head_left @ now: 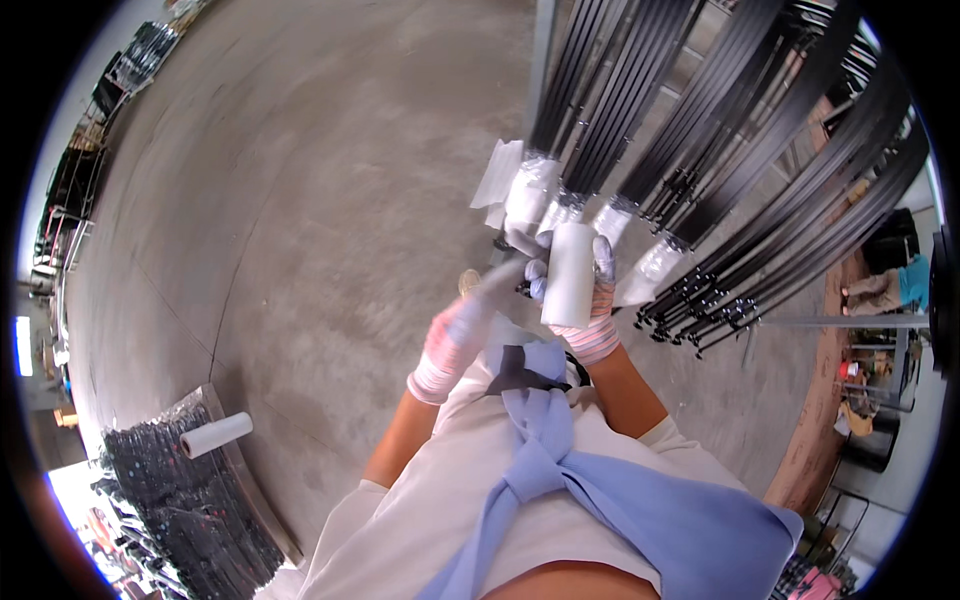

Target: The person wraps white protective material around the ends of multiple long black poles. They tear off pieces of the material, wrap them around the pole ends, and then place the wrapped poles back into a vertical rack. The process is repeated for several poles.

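A white roll of plastic wrap (571, 275) stands nearly upright in front of me. My right hand (603, 285), in a grey glove with a pink striped cuff, is closed around it. Just left of the roll is my left hand (468, 325), gloved the same way and smeared by motion; whether its fingers hold anything is unclear. Beyond both hands, bundles of long black rods (630, 110) have their near ends covered in clear wrap (532, 188). To the right, other black rods (720, 300) show bare ends.
Grey metal rack bars (845, 322) run beside the rods. At lower left, a second wrap roll (216, 435) lies on a stack of dark wrapped goods (170, 500). A person in a blue top (912, 285) is at far right. Concrete floor (330, 200) stretches out on the left.
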Demonstrator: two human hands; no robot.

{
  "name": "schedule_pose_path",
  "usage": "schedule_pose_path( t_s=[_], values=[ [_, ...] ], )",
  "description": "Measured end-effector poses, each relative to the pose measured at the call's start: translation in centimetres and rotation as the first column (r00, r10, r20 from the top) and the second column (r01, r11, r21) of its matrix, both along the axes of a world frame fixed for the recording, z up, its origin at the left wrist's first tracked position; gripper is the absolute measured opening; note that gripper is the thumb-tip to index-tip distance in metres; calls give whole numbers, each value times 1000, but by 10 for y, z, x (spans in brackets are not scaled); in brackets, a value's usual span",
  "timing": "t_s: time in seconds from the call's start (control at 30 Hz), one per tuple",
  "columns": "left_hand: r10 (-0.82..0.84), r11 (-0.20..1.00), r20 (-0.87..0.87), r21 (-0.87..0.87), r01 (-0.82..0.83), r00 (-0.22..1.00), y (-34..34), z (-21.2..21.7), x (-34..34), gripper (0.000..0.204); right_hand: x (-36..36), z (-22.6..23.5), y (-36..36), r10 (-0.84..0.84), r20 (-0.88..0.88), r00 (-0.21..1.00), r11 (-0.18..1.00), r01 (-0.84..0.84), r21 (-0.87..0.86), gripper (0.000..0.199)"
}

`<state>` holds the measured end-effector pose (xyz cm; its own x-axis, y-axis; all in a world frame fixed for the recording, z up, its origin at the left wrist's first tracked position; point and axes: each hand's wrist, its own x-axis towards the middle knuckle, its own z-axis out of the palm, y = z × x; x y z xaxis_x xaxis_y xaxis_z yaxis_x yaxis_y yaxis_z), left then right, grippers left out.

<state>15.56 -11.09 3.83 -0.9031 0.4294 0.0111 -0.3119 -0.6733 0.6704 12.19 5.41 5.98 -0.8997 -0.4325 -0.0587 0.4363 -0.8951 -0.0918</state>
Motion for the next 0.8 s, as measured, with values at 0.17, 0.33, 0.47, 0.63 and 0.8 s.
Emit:
schedule_pose_path(
  t_s=[0.17, 0.33, 0.47, 0.63, 0.8],
  values=[
    [201, 957, 33, 208, -204, 979, -21, 18, -55, 50, -50, -23, -60, 272, 24, 962, 925, -254, -282, 56],
    [60, 973, -61, -220, -72, 996, -56, 29, -127, 57, -139, -34, -102, -18, -7, 1000, 1000, 18, -6, 49],
    [-52, 951, 236, -286, 120, 970, -161, -72, -85, 35, -222, -12, -64, -282, 3, 960, 930, 274, -245, 50],
    [-31, 168, 270, -948, 271, 962, -247, -234, -45, 33, -265, 36, -92, 3, -363, 932, 978, -78, -194, 60],
    [-82, 0, 719, -693, 721, 691, -282, -170, -125, 41, -265, 8, -144, 72, -348, 935, 989, -111, -94, 58]
  ],
)
